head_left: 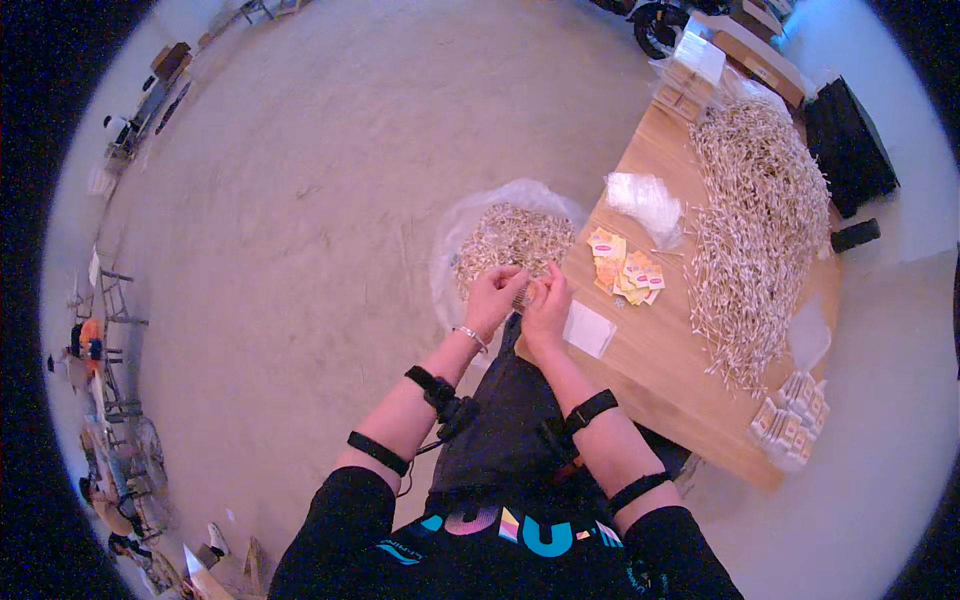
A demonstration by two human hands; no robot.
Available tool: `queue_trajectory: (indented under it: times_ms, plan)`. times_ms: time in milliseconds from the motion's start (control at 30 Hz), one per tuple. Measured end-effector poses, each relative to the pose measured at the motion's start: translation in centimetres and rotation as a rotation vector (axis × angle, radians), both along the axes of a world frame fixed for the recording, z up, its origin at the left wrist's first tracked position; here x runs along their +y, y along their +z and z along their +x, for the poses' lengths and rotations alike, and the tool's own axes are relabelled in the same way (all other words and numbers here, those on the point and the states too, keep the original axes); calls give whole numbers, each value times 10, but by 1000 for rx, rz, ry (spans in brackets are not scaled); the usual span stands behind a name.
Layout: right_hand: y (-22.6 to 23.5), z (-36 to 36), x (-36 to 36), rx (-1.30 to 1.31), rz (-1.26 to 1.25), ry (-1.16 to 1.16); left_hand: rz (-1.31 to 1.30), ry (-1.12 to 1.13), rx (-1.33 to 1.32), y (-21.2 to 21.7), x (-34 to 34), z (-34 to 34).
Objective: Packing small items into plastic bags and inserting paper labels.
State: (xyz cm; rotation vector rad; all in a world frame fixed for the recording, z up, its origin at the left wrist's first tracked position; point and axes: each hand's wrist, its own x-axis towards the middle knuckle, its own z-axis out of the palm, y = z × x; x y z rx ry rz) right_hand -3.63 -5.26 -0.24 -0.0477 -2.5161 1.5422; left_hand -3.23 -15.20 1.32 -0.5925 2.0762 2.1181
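My left hand and my right hand are close together over my lap, fingers curled and pinched. Between them is a small striped bunch of cotton swabs, partly hidden by the fingers. Just beyond my hands, a large clear plastic bag lies open, full of loose cotton swabs. On the wooden table to my right, a white card lies nearest my right hand. Past it is a loose stack of yellow and white printed cards.
A long heap of cotton swabs covers the table's far side. Clear plastic sleeves lie beside it. Packed bundles sit at the near right corner, cartons at the back. A black box stands by the wall.
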Motion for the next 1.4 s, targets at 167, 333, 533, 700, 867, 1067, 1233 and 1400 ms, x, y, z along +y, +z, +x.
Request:
queue_trajectory:
  times_ms: [167, 333, 533, 700, 867, 1067, 1233, 1400]
  plan:
    - [-1, 1, -2, 37, -8, 16, -180, -94, -15, 30, 14, -6]
    - [-3, 2, -9, 156, 129, -11, -250, -115, -27, -20, 9, -17]
    - [7, 6, -17, 116, 103, 6, -248, -245, 51, -31, -9, -25]
    - [13, 4, -39, 147, 47, -17, -552, -258, 142, 12, -26, -28]
    - [33, 0, -48, 201, 69, -82, -369, -7, 207, 35, -58, -18]
    - [83, 13, -11, -324, -863, 126, -497, 84, 204, 89, -4, 26]
    - [83, 27, 49, 108, 119, 176, -173, 114, 248, 75, 62, 39]
    - [107, 55, 106, -11, 287, 49, 15, -34, 212, 63, 118, 63]
